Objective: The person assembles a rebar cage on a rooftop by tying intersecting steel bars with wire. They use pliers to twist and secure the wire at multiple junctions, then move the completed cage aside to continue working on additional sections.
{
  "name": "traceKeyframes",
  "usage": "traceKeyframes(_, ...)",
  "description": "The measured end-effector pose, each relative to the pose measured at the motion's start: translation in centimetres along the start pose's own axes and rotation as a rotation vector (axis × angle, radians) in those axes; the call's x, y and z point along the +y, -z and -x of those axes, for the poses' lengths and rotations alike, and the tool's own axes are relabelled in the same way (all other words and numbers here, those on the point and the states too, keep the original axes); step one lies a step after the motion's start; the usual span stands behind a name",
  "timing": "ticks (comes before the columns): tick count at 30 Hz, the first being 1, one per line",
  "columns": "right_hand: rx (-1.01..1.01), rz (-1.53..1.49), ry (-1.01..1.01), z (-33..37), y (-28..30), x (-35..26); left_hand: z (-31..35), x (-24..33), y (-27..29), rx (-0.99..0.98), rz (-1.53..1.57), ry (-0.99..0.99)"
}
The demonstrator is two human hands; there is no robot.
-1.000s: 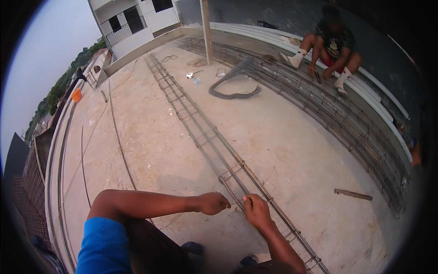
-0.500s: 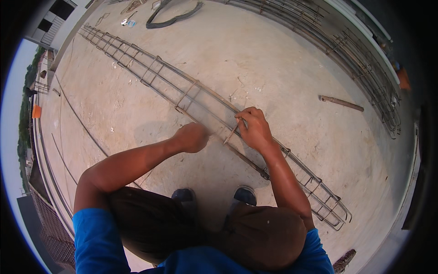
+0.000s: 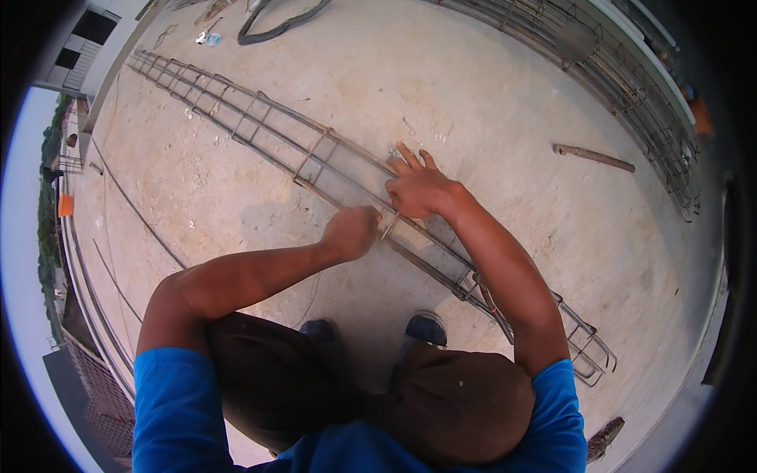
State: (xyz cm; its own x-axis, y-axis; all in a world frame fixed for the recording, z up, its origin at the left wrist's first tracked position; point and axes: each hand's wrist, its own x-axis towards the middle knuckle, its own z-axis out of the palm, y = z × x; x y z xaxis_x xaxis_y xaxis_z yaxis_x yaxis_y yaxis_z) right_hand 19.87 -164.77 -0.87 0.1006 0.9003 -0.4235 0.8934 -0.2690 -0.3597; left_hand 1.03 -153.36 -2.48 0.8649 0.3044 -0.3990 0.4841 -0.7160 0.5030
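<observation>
A long narrow cage of steel reinforcing bars (image 3: 296, 180) lies diagonally over the concrete floor, from the far left to the near right, with square wire stirrups along it. My left hand (image 3: 349, 233) is closed in a fist at the cage's near bar, beside a stirrup (image 3: 389, 227); whatever is in its fingers is hidden. Across from it, my right hand (image 3: 422, 191) rests over the far bars with the upper fingers spread out. Its thumb side touches the cage close to the top of that stirrup. My right forearm covers part of the cage's near end.
Similar bar cages (image 3: 623, 94) are stacked along the right edge. A short rusty rod (image 3: 593, 156) lies on the floor before them. At the far side is a dark coil (image 3: 284, 33). Loose thin rods (image 3: 142, 213) run along the left. My shoes (image 3: 426, 327) stand just behind the cage.
My left hand has moved right to the stirrup. My right hand has let go of its pinch there, shifted slightly left and away, and spread its fingers.
</observation>
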Motion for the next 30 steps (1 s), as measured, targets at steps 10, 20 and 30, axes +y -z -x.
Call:
traceKeyframes(10, 0.486, 0.007, -0.074, 2.5, -4.1, -1.9, -2.6, 1.1, 0.4, -0.27, 0.156, 0.124)
traceKeyframes(20, 0.367, -0.335, -0.441, 3.8, -4.3, -4.8, -1.4, -0.4, -1.6, -0.213, 0.566, 0.276)
traceKeyframes(30, 0.456, -0.614, -0.381, 4.7, -6.5, -3.6, -1.8, 0.9, 2.6, -0.359, 0.266, 0.14)
